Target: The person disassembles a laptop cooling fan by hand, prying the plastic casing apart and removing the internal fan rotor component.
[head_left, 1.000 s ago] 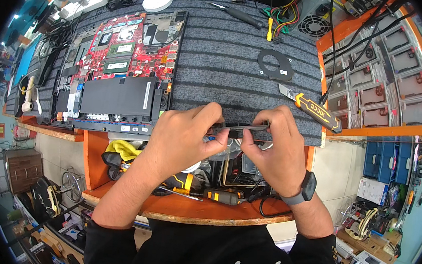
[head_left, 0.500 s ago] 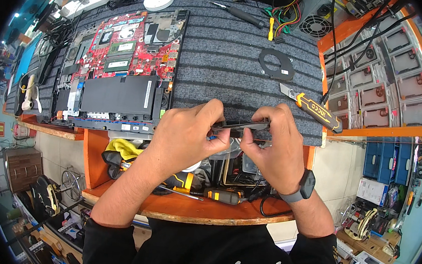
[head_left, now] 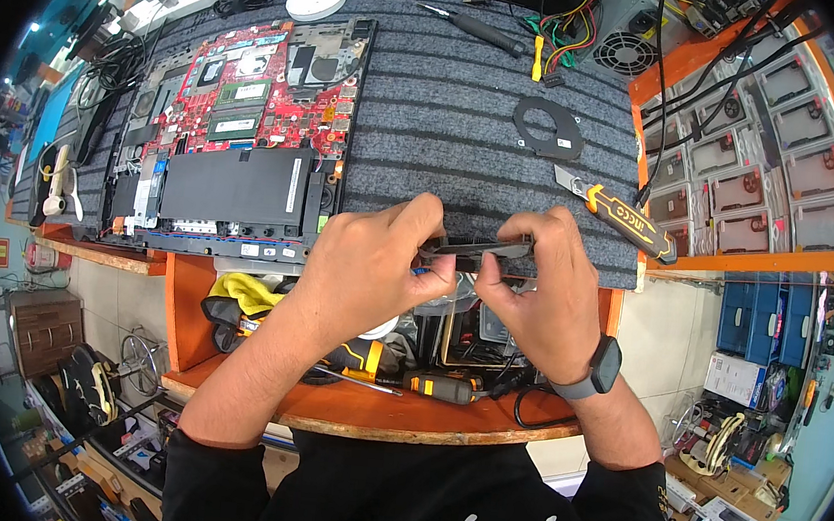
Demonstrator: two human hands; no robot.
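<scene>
A thin black flat part [head_left: 483,247], turned almost edge-on, is held between my two hands just above the near edge of the mat. My left hand [head_left: 374,262] pinches its left end between thumb and fingers. At the other end, my right hand [head_left: 552,277] grips it with the thumb below and bent fingers above. Its broad faces are mostly hidden, so I cannot tell its exact kind. Beyond my left hand lies an opened laptop [head_left: 235,185] with a red circuit board and a black battery. A black plate with a round hole [head_left: 558,144] lies beyond my right hand.
A yellow-and-black utility knife [head_left: 629,222], blade out, lies on the striped grey mat [head_left: 426,152] at the right. Farther back are a screwdriver [head_left: 484,34], coloured cables [head_left: 577,17] and a white round lid [head_left: 316,0]. An orange shelf [head_left: 373,417] below holds tools.
Both hands keep their grip on the black part, almost unmoved. The view has shifted very slightly; nothing on the mat has changed place.
</scene>
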